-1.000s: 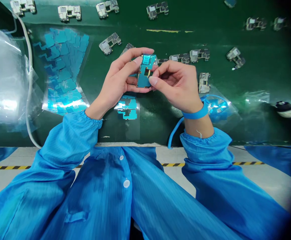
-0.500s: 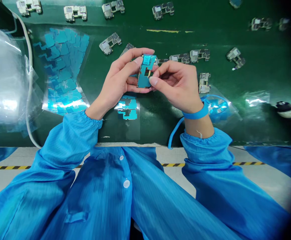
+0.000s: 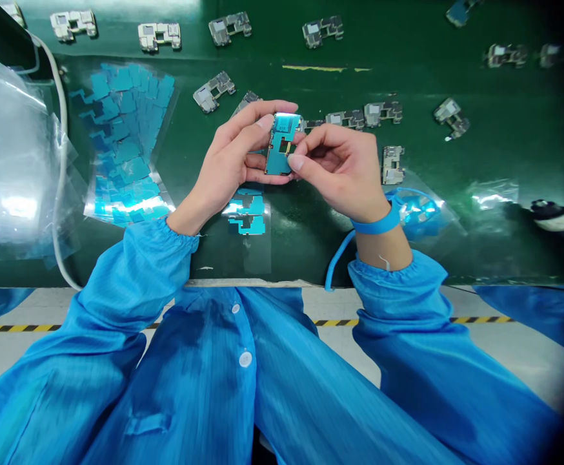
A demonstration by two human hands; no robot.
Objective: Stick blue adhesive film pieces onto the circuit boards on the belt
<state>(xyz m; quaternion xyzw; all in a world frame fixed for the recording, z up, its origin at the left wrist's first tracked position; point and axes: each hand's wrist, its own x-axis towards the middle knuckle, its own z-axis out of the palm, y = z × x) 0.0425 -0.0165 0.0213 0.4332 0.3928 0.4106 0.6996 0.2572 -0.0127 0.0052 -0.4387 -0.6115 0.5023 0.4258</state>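
Note:
My left hand holds a phone circuit board by its edges, thumb on the upper left side and fingers behind and below. Blue film covers much of the board's face, with a small opening in the middle. At the board's right edge, the thumb and index finger of my right hand pinch together against it; the fingertips hide exactly what they grip. A blue wrist strap with a coiled cord is around my right wrist. Just below the board, a clear sheet with blue film pieces lies on the green mat.
Several circuit boards lie behind and right of my hands, including one upright board. A back row includes a pale board. To the left are a sheet of blue films, a white cable and clear plastic bags.
The back-row boards have slid right relative to the nearer ones, and another now shows at the far left. The view has shifted slightly. Both hands keep nearly the same hold on the board.

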